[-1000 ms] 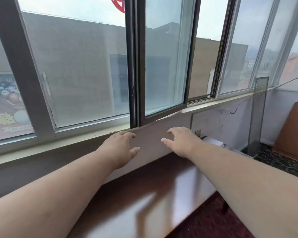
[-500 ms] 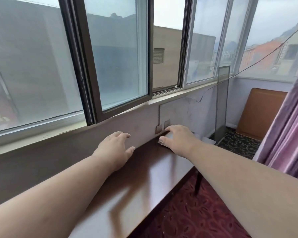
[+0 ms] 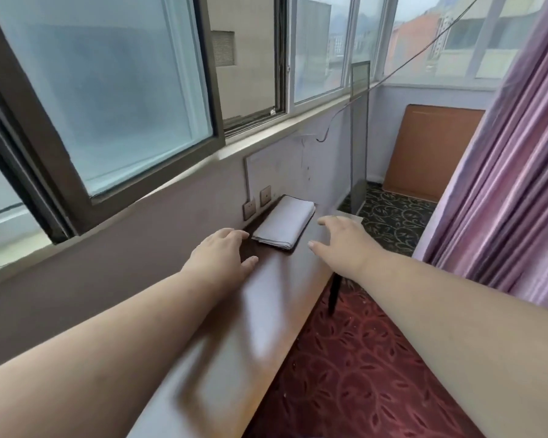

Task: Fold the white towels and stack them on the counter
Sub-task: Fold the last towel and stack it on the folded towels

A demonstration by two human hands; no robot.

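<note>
A folded white towel [image 3: 284, 226] lies flat at the far end of the dark wooden counter [image 3: 250, 317], close to the wall. My left hand [image 3: 222, 256] hovers over the counter just short of the towel's near left corner, fingers relaxed and holding nothing. Fingers spread, my right hand [image 3: 342, 240] reaches out to the right of the towel, over the counter's outer edge, also holding nothing. Neither hand touches the towel.
Wall sockets [image 3: 257, 202] sit beside the towel under the window sill [image 3: 266, 134]. A pink curtain [image 3: 503, 184] hangs on the right. A glass panel [image 3: 358, 137] and a brown board [image 3: 431, 153] stand at the far end. Red patterned carpet [image 3: 355, 368] lies below the counter.
The view has swung right along the counter, bringing the folded towel into sight. Both hands have stayed stretched forward and now flank the towel's near end.
</note>
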